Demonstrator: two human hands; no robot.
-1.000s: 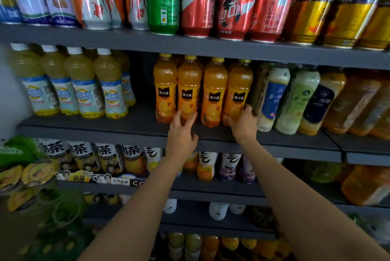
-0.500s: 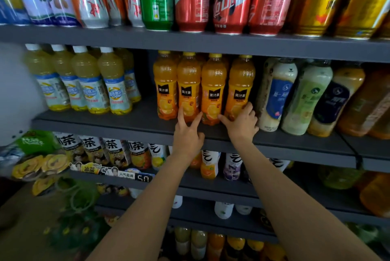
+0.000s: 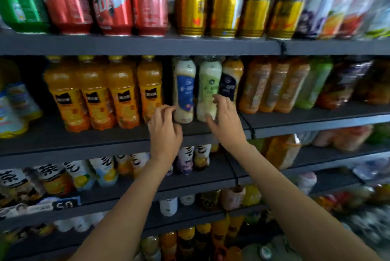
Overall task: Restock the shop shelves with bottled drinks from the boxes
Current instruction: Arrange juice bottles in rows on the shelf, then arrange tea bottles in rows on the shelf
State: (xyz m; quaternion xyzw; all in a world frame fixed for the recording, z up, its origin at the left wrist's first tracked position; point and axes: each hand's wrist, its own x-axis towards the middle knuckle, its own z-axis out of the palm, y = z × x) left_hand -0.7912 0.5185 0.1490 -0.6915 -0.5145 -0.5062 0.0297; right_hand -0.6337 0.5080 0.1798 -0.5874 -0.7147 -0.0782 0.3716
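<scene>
Flanking smooth milky bottles (image 3: 183, 92): both hands (image 3: 165, 132), fingers curled.

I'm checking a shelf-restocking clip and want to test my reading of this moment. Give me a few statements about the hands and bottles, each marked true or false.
1. Both hands are at the second shelf from the top. True.
2. The right hand is at the green-label bottle. True.
3. The left hand holds a red can. False: it is by the foot of the blue-label bottle, holding no can.
4. The orange juice bottles stand right of the pale bottles. False: they stand left of them.
5. Gold cans stand on the shelf above. True.
</scene>
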